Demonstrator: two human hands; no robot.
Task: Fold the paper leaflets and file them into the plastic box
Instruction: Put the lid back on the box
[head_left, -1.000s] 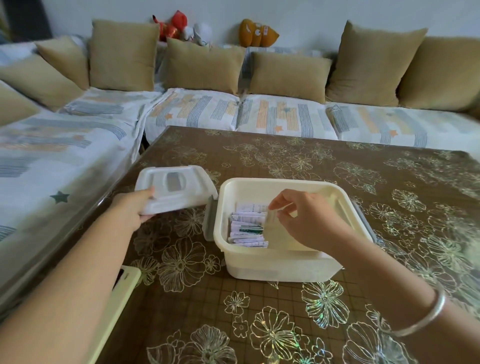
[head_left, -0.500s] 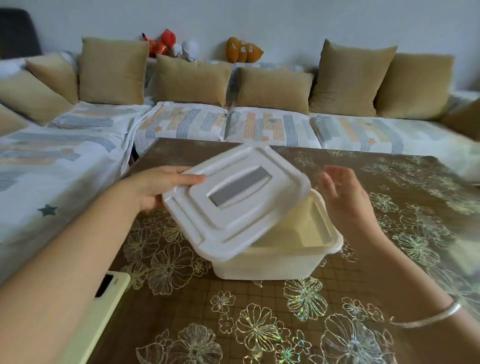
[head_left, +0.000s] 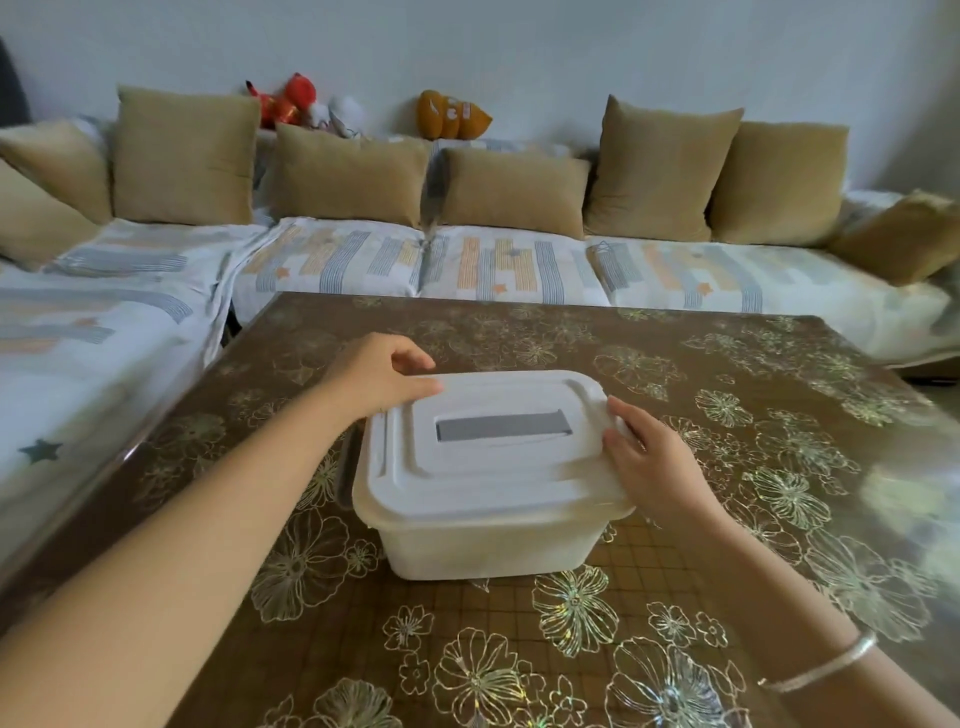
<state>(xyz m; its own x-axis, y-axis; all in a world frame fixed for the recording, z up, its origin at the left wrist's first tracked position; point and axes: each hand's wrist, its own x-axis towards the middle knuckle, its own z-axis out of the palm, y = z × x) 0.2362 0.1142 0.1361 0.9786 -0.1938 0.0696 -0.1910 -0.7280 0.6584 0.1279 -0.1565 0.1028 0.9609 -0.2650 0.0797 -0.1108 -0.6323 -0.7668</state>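
Note:
A white plastic box (head_left: 488, 545) stands on the table in the middle of the head view. Its white lid (head_left: 498, 467), with a grey handle recess, lies flat on top of it. My left hand (head_left: 374, 374) grips the lid's far left corner, thumb on top and fingers curled over the edge. At the lid's right edge my right hand (head_left: 654, 467) holds on, thumb on top and fingers down the side. The leaflets are hidden inside the box.
The table (head_left: 675, 364) has a brown cover with shiny flower patterns. A striped sofa (head_left: 467, 265) with tan cushions (head_left: 348, 176) wraps round its far and left sides. Soft toys (head_left: 291, 101) sit behind the cushions. A silver bracelet (head_left: 815, 660) is on my right wrist.
My left hand carried the lid from beside the box over onto it. The lid was tilted half a second ago and now lies flat. My right hand left the box's inside and took the lid's right edge.

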